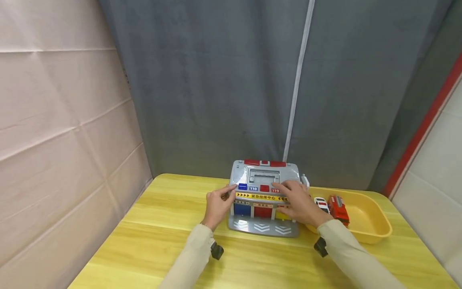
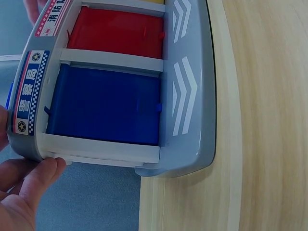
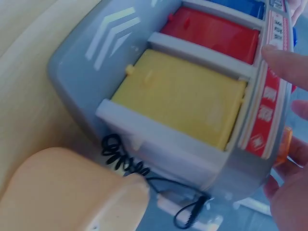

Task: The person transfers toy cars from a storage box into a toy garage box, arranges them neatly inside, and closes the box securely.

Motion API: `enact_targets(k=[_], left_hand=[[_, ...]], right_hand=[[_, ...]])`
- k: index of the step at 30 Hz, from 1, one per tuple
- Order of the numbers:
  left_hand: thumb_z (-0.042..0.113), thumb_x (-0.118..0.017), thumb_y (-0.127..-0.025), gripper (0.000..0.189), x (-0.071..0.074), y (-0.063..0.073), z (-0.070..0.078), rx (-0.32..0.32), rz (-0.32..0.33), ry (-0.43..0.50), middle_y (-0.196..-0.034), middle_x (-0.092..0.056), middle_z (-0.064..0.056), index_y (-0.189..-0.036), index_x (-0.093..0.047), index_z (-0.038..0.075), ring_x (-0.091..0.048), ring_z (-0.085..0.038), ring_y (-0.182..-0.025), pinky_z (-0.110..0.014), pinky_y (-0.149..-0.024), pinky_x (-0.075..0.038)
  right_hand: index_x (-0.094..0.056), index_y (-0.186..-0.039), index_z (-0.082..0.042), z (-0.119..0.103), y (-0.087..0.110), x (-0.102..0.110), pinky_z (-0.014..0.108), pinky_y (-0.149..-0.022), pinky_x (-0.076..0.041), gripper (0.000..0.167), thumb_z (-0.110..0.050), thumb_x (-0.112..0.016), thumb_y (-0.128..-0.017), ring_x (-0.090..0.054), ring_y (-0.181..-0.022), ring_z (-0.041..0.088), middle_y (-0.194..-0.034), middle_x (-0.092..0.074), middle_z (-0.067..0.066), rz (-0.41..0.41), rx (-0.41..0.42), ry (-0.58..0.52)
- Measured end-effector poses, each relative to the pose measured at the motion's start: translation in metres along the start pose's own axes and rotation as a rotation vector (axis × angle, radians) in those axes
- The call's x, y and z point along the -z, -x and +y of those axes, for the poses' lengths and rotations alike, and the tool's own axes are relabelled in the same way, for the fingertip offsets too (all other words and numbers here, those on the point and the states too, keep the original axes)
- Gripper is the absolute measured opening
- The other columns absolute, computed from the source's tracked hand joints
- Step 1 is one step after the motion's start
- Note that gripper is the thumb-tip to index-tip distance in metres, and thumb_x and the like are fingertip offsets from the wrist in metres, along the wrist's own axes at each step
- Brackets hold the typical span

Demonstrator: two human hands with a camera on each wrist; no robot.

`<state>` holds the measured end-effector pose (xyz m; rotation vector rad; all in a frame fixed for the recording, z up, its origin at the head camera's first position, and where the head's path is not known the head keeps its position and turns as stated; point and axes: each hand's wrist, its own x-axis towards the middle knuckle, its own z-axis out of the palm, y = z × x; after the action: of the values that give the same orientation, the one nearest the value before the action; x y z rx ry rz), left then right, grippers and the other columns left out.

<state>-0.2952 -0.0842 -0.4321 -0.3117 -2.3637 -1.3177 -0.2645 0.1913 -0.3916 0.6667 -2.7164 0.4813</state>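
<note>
A grey toy garage [image 1: 263, 175] with blue, red and yellow doors stands on the table, its grey ramp [image 1: 261, 228] facing me. At its left front corner my left hand [image 1: 217, 205] holds the roof edge; in the left wrist view the thumb [image 2: 41, 180] presses beneath the edge by the blue door [image 2: 103, 106]. My right hand [image 1: 297, 202] grips the right part of the roof front, fingers on top and thumb in front. The right wrist view shows it beside the red label strip [image 3: 264, 108] above the yellow door [image 3: 180, 96]. An orange button [image 3: 284, 144] is partly covered by this hand.
On the right, a yellow bin [image 1: 371, 218] holds a red toy fire truck [image 1: 338, 210] and a white toy car [image 1: 321, 204]. A black coiled cord [image 3: 118, 151] hangs at the garage's right side, close to the bin. A grey curtain [image 1: 216, 88] stands behind the table.
</note>
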Motion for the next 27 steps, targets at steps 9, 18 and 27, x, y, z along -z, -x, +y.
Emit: enact_targets(k=[9,18,27], left_hand=[[0.021,-0.068,-0.093,0.025,-0.0015,0.0004,-0.0014,-0.013,0.0,0.006,-0.106,-0.078,-0.012,-0.116,-0.077,0.017,-0.061,-0.01,-0.076,-0.017,-0.07,-0.057],[0.021,-0.068,-0.094,0.025,-0.0026,0.0015,0.0007,-0.004,-0.002,0.006,-0.108,-0.077,-0.013,-0.117,-0.076,0.017,-0.061,-0.01,-0.077,-0.016,-0.069,-0.057],[0.02,-0.068,-0.094,0.024,-0.0042,0.0019,0.0013,-0.015,0.003,0.012,-0.125,-0.071,-0.016,-0.117,-0.076,0.016,-0.069,-0.014,-0.089,-0.027,-0.081,-0.064]], right_hand=[[-0.058,-0.141,-0.026,-0.0083,-0.0054,0.0022,0.06,-0.108,-0.046,0.067,-0.022,-0.084,-0.08,-0.051,-0.124,0.033,-0.133,-0.059,0.011,-0.044,0.008,-0.042],[-0.059,-0.14,-0.03,-0.0065,-0.0082,0.0022,0.056,-0.106,-0.049,0.064,-0.025,-0.084,-0.081,-0.053,-0.12,0.029,-0.129,-0.06,0.006,-0.051,0.002,-0.048],[-0.059,-0.14,-0.03,-0.0067,-0.0067,0.0032,0.056,-0.104,-0.049,0.064,-0.022,-0.084,-0.081,-0.053,-0.116,0.028,-0.126,-0.06,0.006,-0.043,0.007,-0.046]])
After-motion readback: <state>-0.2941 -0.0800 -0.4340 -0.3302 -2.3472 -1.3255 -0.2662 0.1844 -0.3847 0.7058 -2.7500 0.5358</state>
